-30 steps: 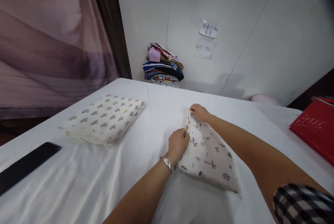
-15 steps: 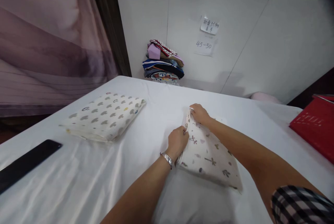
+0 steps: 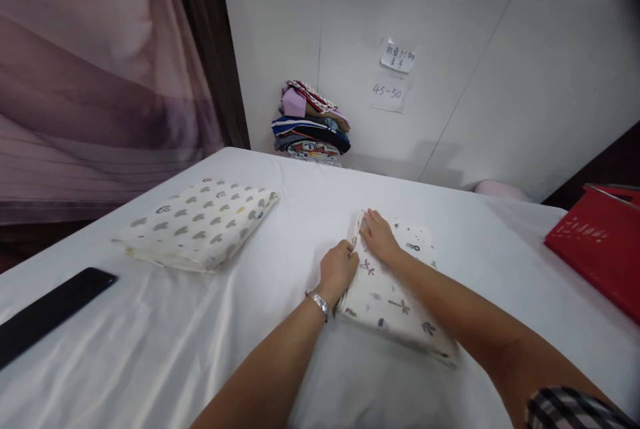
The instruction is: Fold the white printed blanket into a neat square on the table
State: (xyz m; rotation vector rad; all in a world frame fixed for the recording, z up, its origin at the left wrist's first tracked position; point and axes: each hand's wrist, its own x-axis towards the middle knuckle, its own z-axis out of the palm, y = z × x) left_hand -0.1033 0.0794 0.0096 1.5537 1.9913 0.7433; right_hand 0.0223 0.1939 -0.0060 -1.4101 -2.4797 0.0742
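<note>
A folded white cloth (image 3: 380,299) with small palm-tree prints lies on the white-covered table in front of me. My left hand (image 3: 339,270), with a silver bracelet at the wrist, is closed on the cloth's left edge, thumb on top. Farther up the same edge, my right hand (image 3: 380,235) rests flat on the cloth's far left corner, fingers stretched out. My right forearm crosses above the cloth and hides part of its right side. To the left lies another folded white cloth (image 3: 205,222) with grey mouse-head shapes, apart from both hands.
A long black object (image 3: 53,312) lies at the table's left edge. On the right is a red bag-like item (image 3: 600,235). Several folded fabrics are stacked (image 3: 310,125) beyond the far edge by the wall. A pink curtain (image 3: 100,82) hangs at left; paper notes (image 3: 393,75) are on the wall.
My right hand has gone from gripping the far corner to lying flat on it. More of the cloth's far right part now shows. My left hand keeps its hold.
</note>
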